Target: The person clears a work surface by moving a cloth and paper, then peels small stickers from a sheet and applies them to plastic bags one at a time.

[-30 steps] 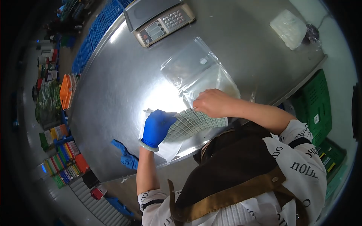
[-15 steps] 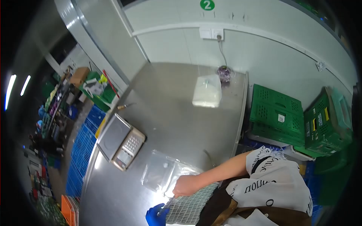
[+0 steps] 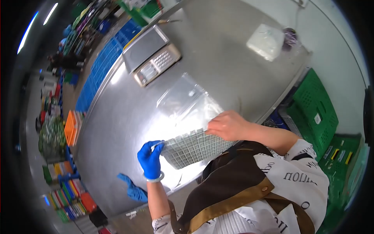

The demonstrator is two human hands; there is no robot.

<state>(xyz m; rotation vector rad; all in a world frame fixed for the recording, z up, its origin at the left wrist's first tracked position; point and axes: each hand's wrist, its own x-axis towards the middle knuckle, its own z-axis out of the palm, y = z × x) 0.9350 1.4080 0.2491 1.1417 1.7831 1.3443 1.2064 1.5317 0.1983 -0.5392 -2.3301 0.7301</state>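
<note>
Table (image 3: 218, 43): grey metal, bright glare near middle | Wall (image 3: 329, 50): pale, upper right, beyond table | Lights (image 3: 50, 14): two lit strips, upper left | Floor (image 3: 72, 95): brownish, left of table | Crates (image 3: 311, 103): green, beside table's right edge | Upper-left background: dim, cluttered

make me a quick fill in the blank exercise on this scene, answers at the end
1. The glove on the left grip is ____ in colour.
2. The right grip holds an edge of the checked sheet and is ____, not gloved.
3. The device with number keys on the table is a ____.
4. The crate with the white label is ____ in colour.

Missing words: blue; bare; scale; green
</note>
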